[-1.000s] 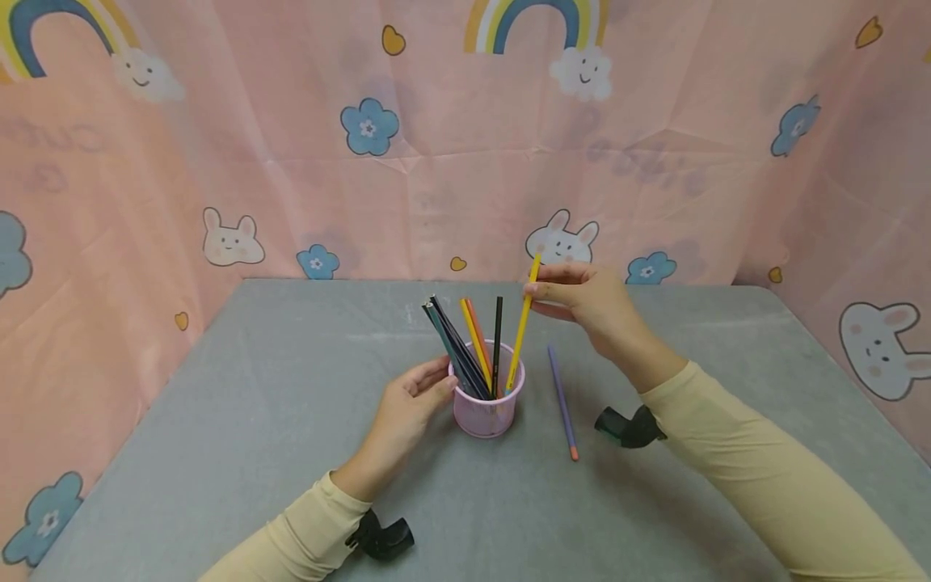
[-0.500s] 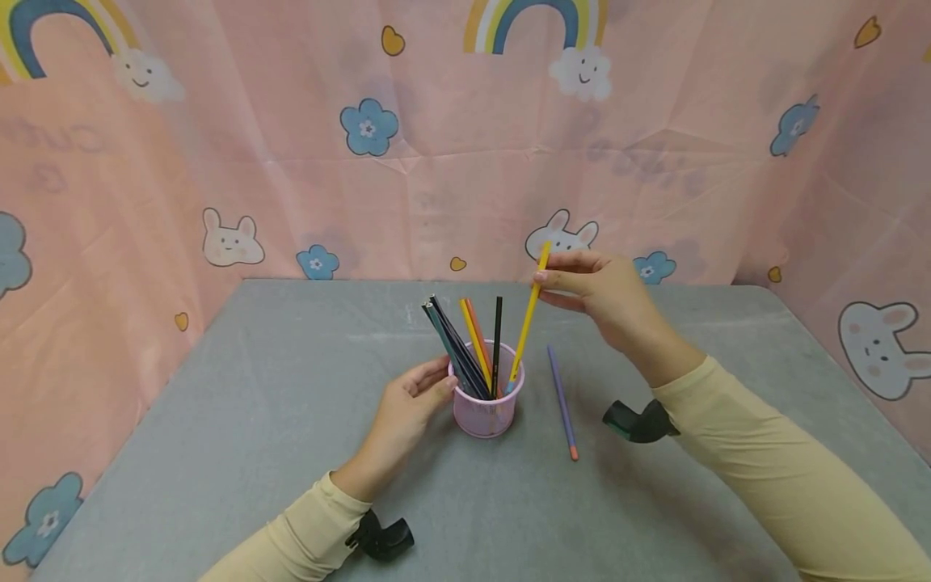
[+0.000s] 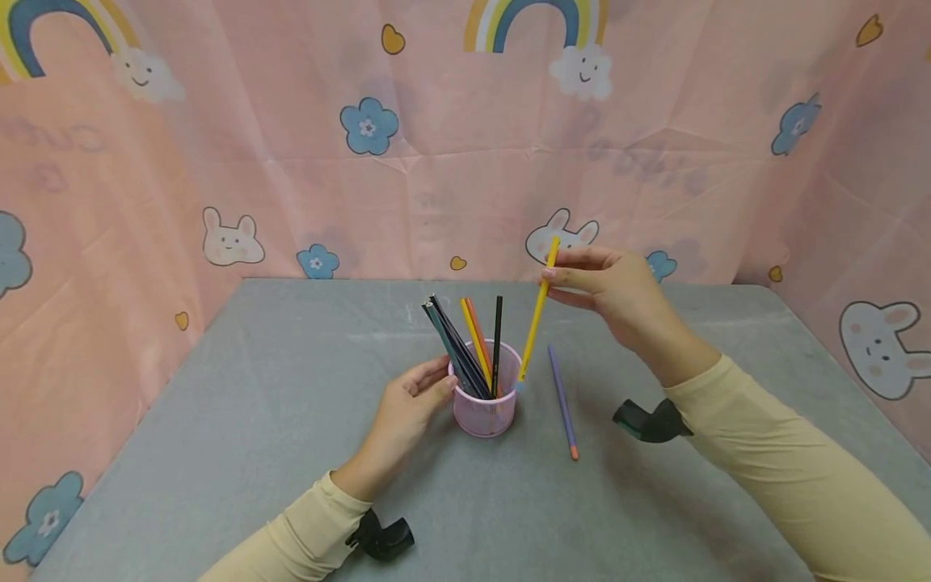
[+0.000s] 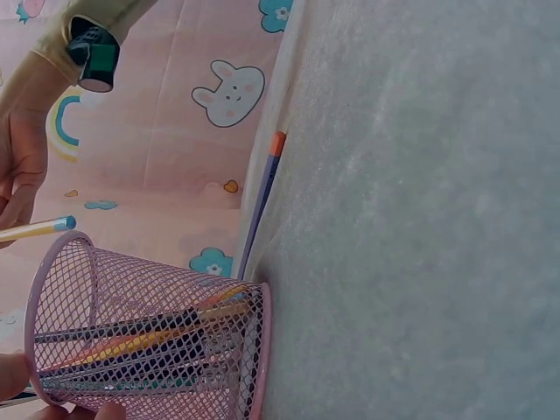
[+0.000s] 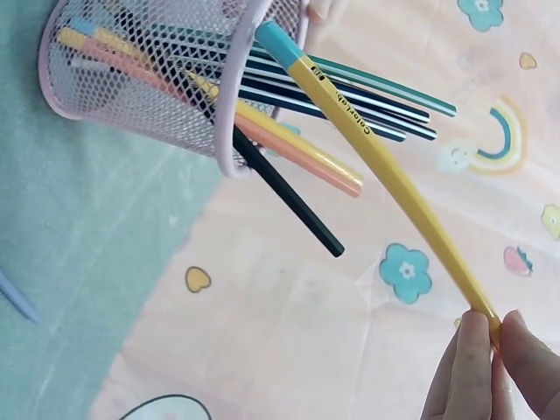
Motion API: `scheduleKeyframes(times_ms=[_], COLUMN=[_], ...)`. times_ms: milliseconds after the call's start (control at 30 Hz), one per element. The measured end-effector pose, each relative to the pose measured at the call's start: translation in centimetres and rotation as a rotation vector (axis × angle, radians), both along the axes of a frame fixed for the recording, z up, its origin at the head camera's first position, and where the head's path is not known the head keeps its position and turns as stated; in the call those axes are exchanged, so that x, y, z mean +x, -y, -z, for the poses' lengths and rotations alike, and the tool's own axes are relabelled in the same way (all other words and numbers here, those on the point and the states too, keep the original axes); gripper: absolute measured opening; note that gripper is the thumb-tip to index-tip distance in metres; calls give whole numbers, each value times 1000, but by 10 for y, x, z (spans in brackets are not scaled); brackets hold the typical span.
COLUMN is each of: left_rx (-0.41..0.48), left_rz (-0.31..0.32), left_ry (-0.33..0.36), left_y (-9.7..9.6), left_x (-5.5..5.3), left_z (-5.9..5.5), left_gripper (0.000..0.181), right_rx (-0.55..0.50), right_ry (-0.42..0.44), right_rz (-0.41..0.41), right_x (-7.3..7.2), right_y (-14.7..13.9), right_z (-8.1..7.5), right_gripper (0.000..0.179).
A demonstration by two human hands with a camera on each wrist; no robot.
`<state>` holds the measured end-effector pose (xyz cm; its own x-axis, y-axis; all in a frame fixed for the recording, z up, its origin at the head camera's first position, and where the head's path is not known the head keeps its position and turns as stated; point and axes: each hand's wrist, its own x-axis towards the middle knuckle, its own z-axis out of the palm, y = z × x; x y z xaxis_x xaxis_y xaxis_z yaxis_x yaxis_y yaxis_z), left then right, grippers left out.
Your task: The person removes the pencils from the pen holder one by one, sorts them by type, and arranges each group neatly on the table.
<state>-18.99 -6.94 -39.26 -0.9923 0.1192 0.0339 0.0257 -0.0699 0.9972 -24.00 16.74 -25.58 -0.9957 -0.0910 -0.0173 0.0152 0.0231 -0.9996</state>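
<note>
A pink mesh pencil cup (image 3: 485, 416) stands upright on the table with several pencils leaning in it. My left hand (image 3: 407, 412) holds its left side near the rim, thumb in front and fingers behind. Between thumb and fingertips, my right hand (image 3: 618, 295) pinches a yellow pencil (image 3: 537, 323) near its upper end. This pencil slants down to the left, and its blue end (image 5: 280, 45) is right by the cup's rim, just clear of it in the left wrist view. A dark pencil (image 3: 498, 335), an orange one (image 5: 306, 164) and another yellow one lean inside the cup.
To the right of the cup, a purple pencil (image 3: 561, 396) with an orange end lies on the grey table (image 3: 291, 453). Black camera mounts (image 3: 653, 420) sit on both wrists. Behind the table hangs a pink printed cloth (image 3: 436, 194).
My right hand has moved right and slightly up, drawing the yellow pencil's lower end from inside the cup to its rim. The left hand and cup have stayed put.
</note>
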Motion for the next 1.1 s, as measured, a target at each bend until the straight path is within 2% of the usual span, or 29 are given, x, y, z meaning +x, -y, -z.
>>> scheduleKeyframes(times_ms=[400, 767, 1000, 1100], left_rx=[-5, -11, -16, -16], left_rz=[1, -4, -4, -4], left_ry=[3, 4, 7, 6], left_y=[0, 0, 0, 0], left_x=[1, 1, 1, 1], left_z=[-1, -2, -2, -3], left_gripper=[45, 45, 45, 45], right_rx=[99, 128, 88, 105], right_ry=[-6, 17, 16, 18], right_rz=[-14, -30, -53, -68], right_x=[3, 4, 3, 3], right_y=[-9, -17, -26, -30], right_z=[4, 9, 15, 18], right_gripper=[26, 35, 18, 17])
